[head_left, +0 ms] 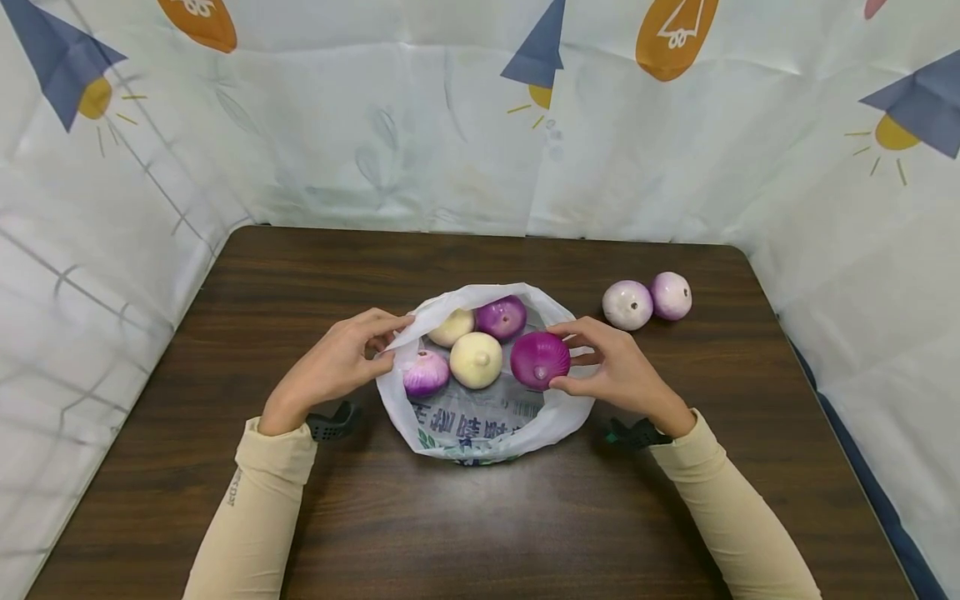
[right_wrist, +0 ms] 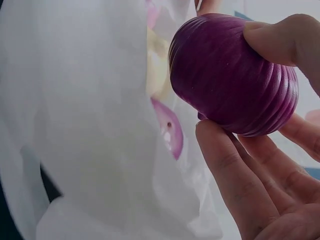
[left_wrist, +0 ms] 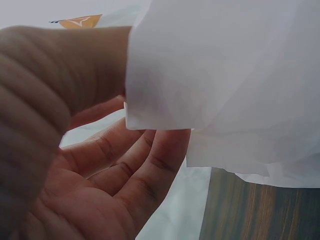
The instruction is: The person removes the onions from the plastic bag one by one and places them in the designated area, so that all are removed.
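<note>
A white plastic bag [head_left: 487, 450] with printed lettering stands wide-mouthed at the middle of the table. My left hand [head_left: 337, 357] pinches its left rim between thumb and fingers; in the left wrist view the bag's white side [left_wrist: 210, 65] covers the thumb tip. My right hand [head_left: 621, 371] holds a dark purple onion [head_left: 540, 361] by thumb and fingertips, over the right part of the bag's mouth. Inside the bag lie two pale onions, one in front [head_left: 476, 361] and one behind [head_left: 452, 327], a purple onion [head_left: 501, 317] and a pink-purple onion [head_left: 426, 372].
Two pale purple onions, a left one [head_left: 627, 305] and a right one [head_left: 671, 296], sit side by side on the dark wooden table [head_left: 480, 533], behind my right hand. White printed cloth [head_left: 450, 133] hangs around the table's back and sides.
</note>
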A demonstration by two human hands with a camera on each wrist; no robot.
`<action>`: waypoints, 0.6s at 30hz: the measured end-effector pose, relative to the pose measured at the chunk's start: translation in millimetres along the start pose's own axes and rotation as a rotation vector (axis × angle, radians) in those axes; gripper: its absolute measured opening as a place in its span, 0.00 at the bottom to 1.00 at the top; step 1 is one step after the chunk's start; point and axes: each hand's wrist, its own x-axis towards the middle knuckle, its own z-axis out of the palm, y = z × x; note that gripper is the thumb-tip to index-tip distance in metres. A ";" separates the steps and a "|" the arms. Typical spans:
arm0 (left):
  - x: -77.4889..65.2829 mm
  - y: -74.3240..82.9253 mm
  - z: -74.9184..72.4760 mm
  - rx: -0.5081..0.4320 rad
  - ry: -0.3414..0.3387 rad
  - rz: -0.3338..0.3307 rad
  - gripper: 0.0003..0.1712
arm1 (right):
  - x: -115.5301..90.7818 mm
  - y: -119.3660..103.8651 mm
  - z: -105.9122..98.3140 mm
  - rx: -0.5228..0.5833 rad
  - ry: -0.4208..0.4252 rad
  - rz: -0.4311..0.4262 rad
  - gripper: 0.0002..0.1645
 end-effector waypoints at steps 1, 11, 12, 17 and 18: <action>0.0 0.2 -0.1 -0.001 -0.001 0.000 0.31 | -0.9 1.4 -1.1 -0.003 0.006 0.001 0.39; 0.4 -0.7 0.9 0.008 -0.009 -0.006 0.31 | -12.1 12.3 -11.9 0.006 0.026 0.068 0.40; 0.4 -0.9 0.9 0.010 -0.008 -0.005 0.31 | -13.8 13.3 -13.1 0.002 0.031 0.077 0.40; 1.0 -1.2 0.6 0.019 -0.011 -0.004 0.31 | -21.7 18.5 -19.4 0.047 0.058 0.117 0.39; 1.1 -1.3 0.5 0.019 -0.012 -0.005 0.31 | -23.0 19.6 -20.7 0.056 0.063 0.123 0.40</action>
